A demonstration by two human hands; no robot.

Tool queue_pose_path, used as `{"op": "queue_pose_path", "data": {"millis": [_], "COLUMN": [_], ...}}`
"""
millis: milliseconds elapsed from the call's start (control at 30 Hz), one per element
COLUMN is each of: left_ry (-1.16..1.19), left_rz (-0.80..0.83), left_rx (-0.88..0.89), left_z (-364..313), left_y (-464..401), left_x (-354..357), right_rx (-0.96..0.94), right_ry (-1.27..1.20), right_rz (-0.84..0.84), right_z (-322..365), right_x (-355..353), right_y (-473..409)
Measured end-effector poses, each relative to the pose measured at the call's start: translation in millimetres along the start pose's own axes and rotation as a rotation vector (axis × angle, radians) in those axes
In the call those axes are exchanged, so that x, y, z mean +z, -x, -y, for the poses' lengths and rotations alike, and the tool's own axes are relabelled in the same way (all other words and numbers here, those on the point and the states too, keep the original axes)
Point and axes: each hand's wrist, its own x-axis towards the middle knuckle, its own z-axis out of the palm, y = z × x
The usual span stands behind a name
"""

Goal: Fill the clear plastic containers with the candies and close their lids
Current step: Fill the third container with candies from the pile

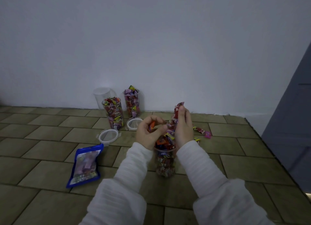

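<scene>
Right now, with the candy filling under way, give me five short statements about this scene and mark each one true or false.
1. The left hand holds an orange-wrapped candy. True.
2. Both lids are snapped onto containers. False: the two lids lie loose on the tiled floor.
3. The blue candy bag lies to the left of the arms. True.
4. The container by the hands is empty. False: it is full of candies up to its rim.
5. The right hand is open and holds nothing. False: its fingers grip a bunch of red-wrapped candies.
</scene>
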Motion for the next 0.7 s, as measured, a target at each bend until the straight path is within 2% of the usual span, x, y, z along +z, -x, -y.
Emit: {"op": "queue_pose_path", "data": {"millis": [133, 233, 333, 467, 600, 700], "left_ry": [0.032, 0.114, 0.040, 0.109, 0.210, 0.258], "left_rz": [0.067, 0.101, 0.042, -0.116, -0.179, -0.192], "left_rx": [-0.012, -0.089, -0.173, -0.370, -0.714, -0.798], "left_z": [-0.1, -5.6, -4.7, 5.7, 24.9, 30.6], "left_y": [-0.4, 0.3, -2.9, 3.1, 20.7, 25.2], "left_x": [-2.7, 0.1, -0.4, 3.1, 8.0, 10.0], "right_rx": [-0.007, -0.013, -0.022, -0.010, -0.017, -0.043], "right_ry": [0.005, -0.020, -0.032, -0.064, -0.014, 0.016], "right_rz": [0.005, 0.018, 0.018, 0.012, 0.006, 0.092], "right_z": [-2.0, -1.4, -1.4, -3.1, -8.0, -6.4], "right_x": [-0.4, -1.0, -1.1, -1.5, -3.6, -4.7], "right_y": [-3.0, -3.5, -3.0, -4.9, -8.5, -11.4]}}
